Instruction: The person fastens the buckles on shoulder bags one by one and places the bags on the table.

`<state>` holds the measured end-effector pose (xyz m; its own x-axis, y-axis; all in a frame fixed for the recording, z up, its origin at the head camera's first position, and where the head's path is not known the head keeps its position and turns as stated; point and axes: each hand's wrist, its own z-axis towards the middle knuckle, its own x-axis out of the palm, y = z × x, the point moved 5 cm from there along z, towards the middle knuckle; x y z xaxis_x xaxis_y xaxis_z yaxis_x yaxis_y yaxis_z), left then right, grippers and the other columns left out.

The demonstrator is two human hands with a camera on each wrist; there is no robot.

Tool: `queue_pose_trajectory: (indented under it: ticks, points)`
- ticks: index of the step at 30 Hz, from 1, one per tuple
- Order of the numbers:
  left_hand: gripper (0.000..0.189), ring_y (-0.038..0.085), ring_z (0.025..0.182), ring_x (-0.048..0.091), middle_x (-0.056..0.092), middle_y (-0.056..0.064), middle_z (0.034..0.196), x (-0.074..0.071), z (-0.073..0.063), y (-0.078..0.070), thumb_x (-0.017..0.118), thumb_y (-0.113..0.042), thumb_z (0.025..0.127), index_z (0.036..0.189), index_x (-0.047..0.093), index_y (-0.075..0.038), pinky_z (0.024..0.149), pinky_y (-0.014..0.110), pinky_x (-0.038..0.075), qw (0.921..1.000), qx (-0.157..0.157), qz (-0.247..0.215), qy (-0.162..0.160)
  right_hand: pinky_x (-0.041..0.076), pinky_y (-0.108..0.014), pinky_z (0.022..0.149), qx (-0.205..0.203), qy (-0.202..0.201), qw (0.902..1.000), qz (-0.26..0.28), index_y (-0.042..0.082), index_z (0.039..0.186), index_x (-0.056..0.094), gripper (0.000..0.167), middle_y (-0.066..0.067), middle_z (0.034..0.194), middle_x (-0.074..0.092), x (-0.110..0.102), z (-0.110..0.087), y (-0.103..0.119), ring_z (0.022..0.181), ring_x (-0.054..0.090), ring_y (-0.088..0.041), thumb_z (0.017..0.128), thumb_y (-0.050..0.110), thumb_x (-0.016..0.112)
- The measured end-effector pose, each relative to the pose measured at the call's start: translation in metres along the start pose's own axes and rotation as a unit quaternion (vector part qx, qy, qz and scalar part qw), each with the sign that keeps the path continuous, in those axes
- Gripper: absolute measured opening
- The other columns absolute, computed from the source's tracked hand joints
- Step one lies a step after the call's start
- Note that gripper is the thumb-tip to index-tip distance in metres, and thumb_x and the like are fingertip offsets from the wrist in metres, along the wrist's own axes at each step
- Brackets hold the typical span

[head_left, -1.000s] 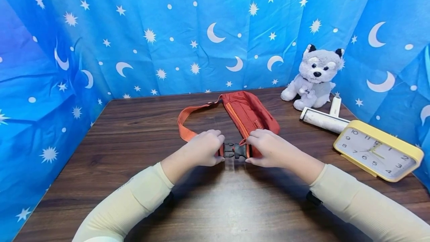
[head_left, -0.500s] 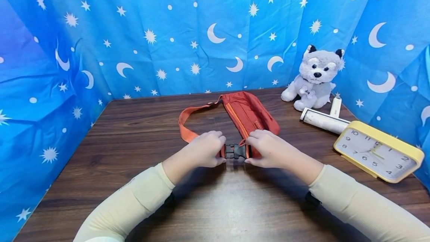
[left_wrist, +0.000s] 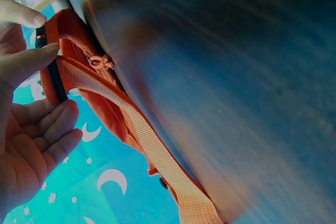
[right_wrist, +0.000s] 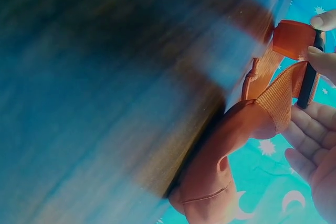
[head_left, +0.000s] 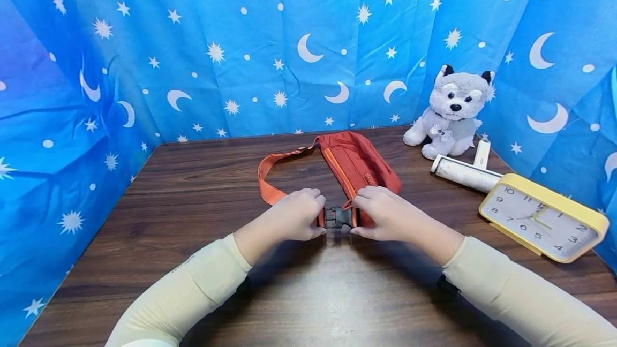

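Head view: left hand (head_left: 301, 214) and right hand (head_left: 385, 213) pinched the buckle (head_left: 339, 217), well inside the bench's (head_left: 193, 175) left edge. Crooked pressure risked jamming it.

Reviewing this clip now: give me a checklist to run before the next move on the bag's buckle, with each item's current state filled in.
1. Left grip holds its buckle end: ok, thumb and fingers pinch it.
2. Right grip holds the opposite end: ok, pinched likewise.
3. Halves of the black buckle lined up and meeting: ok.
4. Latch fully clicked home: cannot tell; the detail is too small.
5. Red bag supported: ok, it lies on the table.
6. Yellow clock and white roller apart from both grips: ok, off to the right.
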<state>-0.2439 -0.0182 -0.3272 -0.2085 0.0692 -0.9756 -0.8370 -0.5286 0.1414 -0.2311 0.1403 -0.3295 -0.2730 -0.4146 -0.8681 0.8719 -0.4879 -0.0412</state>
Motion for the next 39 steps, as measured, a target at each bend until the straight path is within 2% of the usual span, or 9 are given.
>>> queue_pose_trajectory:
  ticks: [6, 15, 22, 26, 32, 39]
  points:
    - [0.037, 0.012, 0.067, 0.046, 0.048, -0.002, 0.075, -0.0003, 0.0009, -0.0005, 0.076, -0.038, 0.075, 0.084, 0.057, -0.007, 0.061, 0.027, 0.044, 1.0, 0.006, -0.003, -0.004, 0.044, -0.034, 0.063, -0.012, -0.01, 0.9999, 0.005, 0.004, 0.086, 0.06, 0.039, 0.0, 0.077, 0.052, 0.0001, 0.0003, 0.0012, 0.067, 0.05, -0.016, 0.067, 0.031, 0.081]
    - [0.038, 0.013, 0.069, 0.047, 0.049, -0.001, 0.076, 0.0011, 0.0017, 0.0002, 0.075, -0.038, 0.073, 0.086, 0.058, -0.007, 0.063, 0.028, 0.045, 0.9999, 0.0, -0.012, -0.011, 0.044, -0.035, 0.066, -0.011, 0.001, 0.9999, 0.01, 0.005, 0.086, 0.059, 0.037, -0.001, 0.078, 0.053, 0.0023, 0.0008, 0.0002, 0.068, 0.049, -0.016, 0.069, 0.03, 0.08]
    - [0.04, 0.011, 0.066, 0.046, 0.045, -0.003, 0.073, 0.0023, -0.0001, 0.0016, 0.075, -0.039, 0.074, 0.089, 0.058, -0.006, 0.059, 0.025, 0.042, 0.9986, -0.014, -0.049, -0.013, 0.044, -0.035, 0.069, 0.002, 0.018, 0.9994, 0.031, 0.005, 0.09, 0.061, 0.037, 0.0, 0.081, 0.054, 0.0017, 0.0004, -0.0004, 0.07, 0.049, -0.013, 0.07, 0.031, 0.079]
    - [0.039, 0.011, 0.063, 0.043, 0.043, -0.003, 0.072, 0.0026, -0.0014, 0.0032, 0.074, -0.038, 0.075, 0.087, 0.055, -0.006, 0.056, 0.023, 0.039, 0.997, -0.022, -0.071, -0.02, 0.043, -0.033, 0.067, 0.001, 0.012, 0.9988, 0.047, 0.005, 0.09, 0.061, 0.036, 0.001, 0.08, 0.054, 0.0017, 0.0004, -0.0021, 0.069, 0.047, -0.012, 0.071, 0.029, 0.078]
    - [0.036, 0.009, 0.061, 0.043, 0.045, -0.003, 0.075, 0.0016, -0.0041, 0.0058, 0.074, -0.033, 0.075, 0.088, 0.056, -0.005, 0.053, 0.021, 0.038, 0.9895, -0.044, -0.135, -0.024, 0.041, -0.031, 0.063, 0.0, 0.001, 0.9974, 0.073, 0.003, 0.093, 0.061, 0.035, 0.001, 0.079, 0.052, -0.0005, 0.0007, -0.0032, 0.068, 0.045, -0.011, 0.072, 0.027, 0.078]
    - [0.035, 0.008, 0.061, 0.045, 0.049, -0.002, 0.072, -0.0034, -0.0078, 0.0039, 0.076, -0.032, 0.076, 0.09, 0.058, -0.005, 0.053, 0.02, 0.038, 0.984, -0.033, -0.165, -0.059, 0.042, -0.027, 0.062, 0.028, 0.016, 0.9937, 0.108, 0.003, 0.096, 0.063, 0.036, 0.0, 0.084, 0.055, -0.0023, -0.0013, -0.0043, 0.071, 0.047, -0.01, 0.074, 0.027, 0.077]
